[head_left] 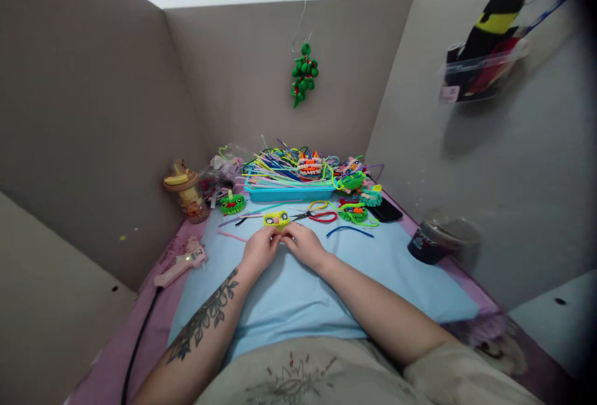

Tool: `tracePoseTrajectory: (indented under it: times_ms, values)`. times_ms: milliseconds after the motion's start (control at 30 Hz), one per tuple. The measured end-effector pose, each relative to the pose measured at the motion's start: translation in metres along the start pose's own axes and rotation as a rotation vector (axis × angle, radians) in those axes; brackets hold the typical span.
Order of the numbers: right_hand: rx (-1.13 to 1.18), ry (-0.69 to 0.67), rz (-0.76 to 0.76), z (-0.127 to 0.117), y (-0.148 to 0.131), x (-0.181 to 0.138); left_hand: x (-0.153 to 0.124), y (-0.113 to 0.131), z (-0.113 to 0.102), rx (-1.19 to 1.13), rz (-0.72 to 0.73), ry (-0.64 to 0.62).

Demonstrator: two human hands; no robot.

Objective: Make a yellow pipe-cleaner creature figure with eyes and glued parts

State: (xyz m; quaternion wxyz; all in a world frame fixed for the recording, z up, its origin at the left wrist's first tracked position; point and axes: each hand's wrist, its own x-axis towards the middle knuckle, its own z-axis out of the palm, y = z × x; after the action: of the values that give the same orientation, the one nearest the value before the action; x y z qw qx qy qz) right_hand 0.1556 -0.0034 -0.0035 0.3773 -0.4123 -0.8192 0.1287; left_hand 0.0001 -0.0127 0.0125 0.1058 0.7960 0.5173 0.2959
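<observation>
A yellow pipe-cleaner figure (276,218) with two ringed eyes and a pink spot shows just beyond my fingertips. My left hand (261,246) is closed in a pinch at its near side. Beside it my right hand (303,244) is closed too, fingertips meeting those of the left at the figure's lower edge. The fingers hide the exact spot they grip. Scissors (321,216) with red and yellow handles lie open beyond the right hand. A pink pipe cleaner (232,235) rests left of the hands, and a dark blue one (349,229) to the right.
A blue tray (289,195) heaped with pipe cleaners stands at the back. Green figures (232,203) flank the work area. A pink glue gun (181,267) and a cup (189,196) are left; a phone (386,210) and a dark jar (431,240) are right. Grey panels (280,125) enclose the table.
</observation>
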Motion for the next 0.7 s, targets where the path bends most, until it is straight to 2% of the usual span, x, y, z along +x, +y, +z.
tracePoseTrajectory:
  times_ms: [233,467,600,700]
  values:
    - [-0.052,0.033,-0.007,0.0022,-0.0015,0.0006,-0.0022,-0.0009,-0.0002,-0.008,-0.035,0.027]
    - [-0.055,0.047,0.037,0.0044,-0.0015,0.0015,-0.0029,-0.0012,0.0008,-0.038,-0.001,0.025]
    - [0.032,0.076,0.097,0.0037,0.0006,0.0034,-0.0034,0.0016,-0.0008,-0.083,0.004,0.023]
    - [0.203,0.095,0.17,0.0026,0.0021,0.0069,-0.0021,0.001,-0.0001,-0.138,-0.01,0.017]
